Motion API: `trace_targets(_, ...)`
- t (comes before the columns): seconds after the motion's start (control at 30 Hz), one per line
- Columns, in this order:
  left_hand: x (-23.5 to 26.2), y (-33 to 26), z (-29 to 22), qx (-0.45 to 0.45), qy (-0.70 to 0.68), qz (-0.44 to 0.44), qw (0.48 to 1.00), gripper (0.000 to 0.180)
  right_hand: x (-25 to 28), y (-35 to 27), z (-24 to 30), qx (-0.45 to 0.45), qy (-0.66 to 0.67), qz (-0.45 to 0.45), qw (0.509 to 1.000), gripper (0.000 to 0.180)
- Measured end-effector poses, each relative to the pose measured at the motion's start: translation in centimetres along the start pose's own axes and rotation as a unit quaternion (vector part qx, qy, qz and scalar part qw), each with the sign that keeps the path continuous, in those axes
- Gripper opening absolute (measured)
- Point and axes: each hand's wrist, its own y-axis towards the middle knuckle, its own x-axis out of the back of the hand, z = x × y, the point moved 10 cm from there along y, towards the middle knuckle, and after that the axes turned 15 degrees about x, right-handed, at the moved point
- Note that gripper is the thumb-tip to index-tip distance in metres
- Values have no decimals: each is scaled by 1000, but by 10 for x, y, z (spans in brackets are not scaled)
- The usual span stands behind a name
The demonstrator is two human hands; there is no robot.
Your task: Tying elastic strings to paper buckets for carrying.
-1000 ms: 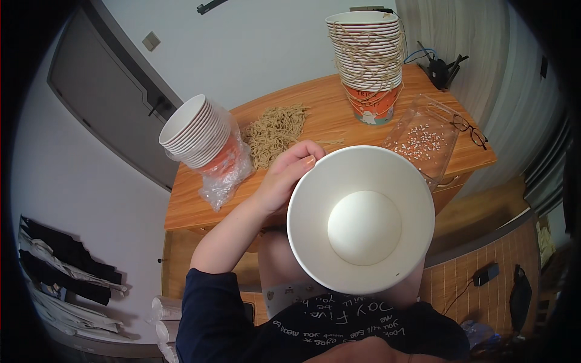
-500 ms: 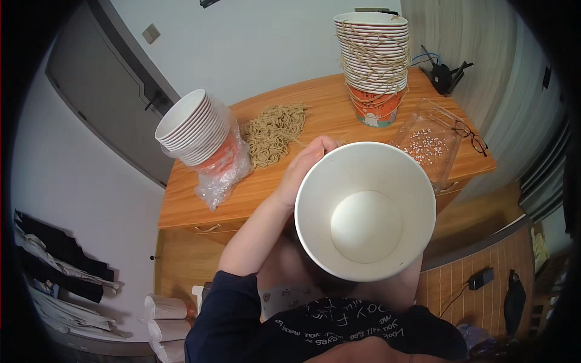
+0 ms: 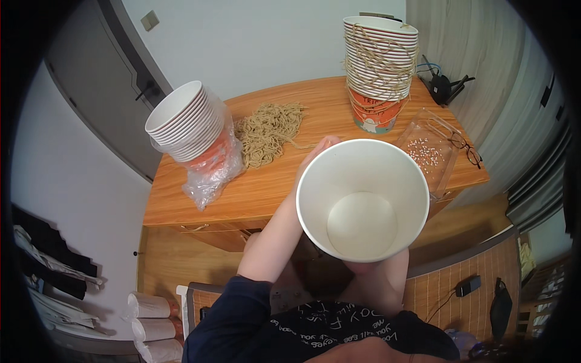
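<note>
A large empty white paper cup [image 3: 363,199] is held up close below my face, its mouth facing me. My left hand [image 3: 313,158] grips its left rim and side, fingers curled over the far edge. My right hand [image 3: 363,267] comes up under the cup's base and is mostly hidden by it; only the wrist and forearm show. Behind the cup on the wooden table [image 3: 242,193] lies a pile of beige twine [image 3: 269,130].
A tall stack of cups bound with twine [image 3: 378,66] stands at the table's back right. A bagged stack of cups [image 3: 190,130] lies tilted at the left. A clear tray with small white bits [image 3: 431,152], glasses [image 3: 467,149] and black cables [image 3: 445,88] sit at the right. Wrapped cup sleeves [image 3: 151,320] lie on the floor.
The cup has shifted slightly right and sits a little higher in view. My left hand keeps its grip on the rim. The items on the table have not moved.
</note>
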Motion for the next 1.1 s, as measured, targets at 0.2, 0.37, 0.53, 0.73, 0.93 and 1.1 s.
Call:
trace_targets(0.2,-8,0,-4,-12,20,59,998,27,35,-17,-72,81,275,-75,955,67)
trace_targets(0.37,-11,-6,-11,-9,61,-55,997,26,27,-9,-51,139,90,13,986,56)
trace_targets(0.53,-18,-5,-6,-22,8,129,991,18,25,-14,-64,-8,360,-58,931,58)
trace_targets(0.73,3,7,5,-21,-6,81,996,13,50,-41,-141,-137,505,-79,849,82)
trace_targets(0.93,-2,17,5,-20,255,-59,965,13,47,-41,-126,-90,448,4,889,102)
trace_targets(1.1,-19,34,3,-16,465,-158,871,14,43,-47,-125,-90,541,-37,835,105)
